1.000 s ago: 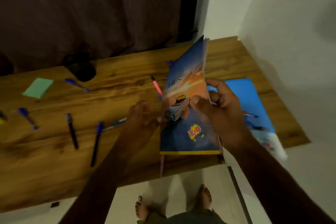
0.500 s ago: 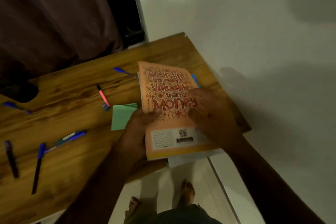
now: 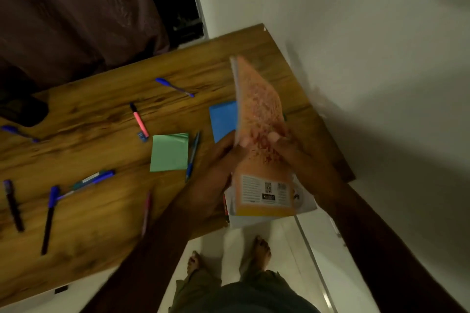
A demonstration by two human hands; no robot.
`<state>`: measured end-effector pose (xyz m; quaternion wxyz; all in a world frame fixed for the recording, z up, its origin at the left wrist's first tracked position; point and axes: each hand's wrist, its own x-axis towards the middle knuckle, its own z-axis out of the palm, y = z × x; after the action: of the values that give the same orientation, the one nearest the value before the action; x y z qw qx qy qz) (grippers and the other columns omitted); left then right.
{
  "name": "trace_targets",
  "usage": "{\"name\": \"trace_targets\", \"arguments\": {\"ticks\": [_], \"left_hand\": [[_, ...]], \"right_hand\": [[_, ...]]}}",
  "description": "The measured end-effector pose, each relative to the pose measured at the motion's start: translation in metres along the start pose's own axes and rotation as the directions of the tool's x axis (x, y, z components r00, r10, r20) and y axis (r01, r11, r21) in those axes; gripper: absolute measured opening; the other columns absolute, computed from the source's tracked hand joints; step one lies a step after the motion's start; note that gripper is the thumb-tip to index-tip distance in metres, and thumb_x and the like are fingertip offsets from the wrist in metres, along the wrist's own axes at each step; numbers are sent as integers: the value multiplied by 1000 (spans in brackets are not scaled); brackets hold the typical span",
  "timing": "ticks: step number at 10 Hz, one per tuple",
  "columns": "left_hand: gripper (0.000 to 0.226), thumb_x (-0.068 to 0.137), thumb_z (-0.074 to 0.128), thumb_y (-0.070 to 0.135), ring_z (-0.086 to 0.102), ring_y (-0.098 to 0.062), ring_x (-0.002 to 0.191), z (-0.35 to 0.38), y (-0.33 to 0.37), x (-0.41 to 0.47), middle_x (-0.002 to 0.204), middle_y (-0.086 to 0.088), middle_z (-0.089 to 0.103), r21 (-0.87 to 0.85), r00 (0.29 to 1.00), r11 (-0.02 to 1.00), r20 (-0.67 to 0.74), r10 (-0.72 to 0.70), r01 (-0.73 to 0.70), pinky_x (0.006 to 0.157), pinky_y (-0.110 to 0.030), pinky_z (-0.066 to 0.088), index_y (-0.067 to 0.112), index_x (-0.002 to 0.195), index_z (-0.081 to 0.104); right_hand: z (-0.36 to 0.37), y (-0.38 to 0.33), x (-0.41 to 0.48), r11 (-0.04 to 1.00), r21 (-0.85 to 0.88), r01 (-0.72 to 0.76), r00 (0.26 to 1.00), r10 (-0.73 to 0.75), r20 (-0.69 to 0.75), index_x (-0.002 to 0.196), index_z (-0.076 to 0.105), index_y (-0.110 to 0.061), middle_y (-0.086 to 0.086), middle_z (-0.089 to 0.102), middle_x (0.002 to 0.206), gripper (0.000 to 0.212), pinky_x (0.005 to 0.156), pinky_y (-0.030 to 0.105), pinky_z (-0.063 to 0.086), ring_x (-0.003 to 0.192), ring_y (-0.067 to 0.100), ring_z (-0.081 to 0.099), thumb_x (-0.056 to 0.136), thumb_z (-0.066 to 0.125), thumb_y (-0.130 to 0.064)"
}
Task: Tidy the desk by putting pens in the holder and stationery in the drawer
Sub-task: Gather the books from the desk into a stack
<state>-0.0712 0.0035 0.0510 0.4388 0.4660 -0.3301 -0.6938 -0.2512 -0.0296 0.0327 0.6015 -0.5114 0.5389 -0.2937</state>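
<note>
both hands hold a stack of notebooks tilted up off the counter (image 3: 101,211) near its right front corner: left hand (image 3: 218,160) on the left edge, right hand (image 3: 292,152) on the orange cover, thumbs pressed on the front. orange notebook (image 3: 259,134) is on top, w/ a white-covered one (image 3: 302,198) poking out under it, so the stack isn't squared.

risks: the lower book looks loose and could slide out over the counter edge to the floor, since the stack hangs partly past it. swinging the stack down could knock the blue pen (image 3: 192,155) or green sticky pad (image 3: 169,152) just beside the left hand.

hard to tell: motion blur smears the cover text; how many books are in the stack is unclear. no drawer in view. the dark shape at far left (image 3: 25,112) may be the pen holder, can't confirm. blue sheet (image 3: 223,119) is partly hidden behind the stack. several pens (image 3: 48,218) lie loose on the counter.
</note>
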Motion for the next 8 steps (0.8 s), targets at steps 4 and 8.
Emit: {"name": "trace_targets", "arguments": {"ticks": [4,8], "left_hand": [[25,92,64,15,57,-13,115,-6,0,17,117,-2,61,705,918,641,36,394,-303,96,-21,47,19,117,68],[17,100,48,6,63,-21,80,-38,-36,-4,88,-5,59,572,909,731,-386,-161,372,64,-25,56,24,97,49]], "right_hand": [[-21,-29,3,913,408,6,999,-19,27,123,62,-3,14,73,107,32,83,43,59,94,29,73,95,49,5],[-25,38,30,939,-330,-96,972,16,-236,109,67,-25,-8,69,87,22,71,33,59,77,5,67,92,60,-11]]}}
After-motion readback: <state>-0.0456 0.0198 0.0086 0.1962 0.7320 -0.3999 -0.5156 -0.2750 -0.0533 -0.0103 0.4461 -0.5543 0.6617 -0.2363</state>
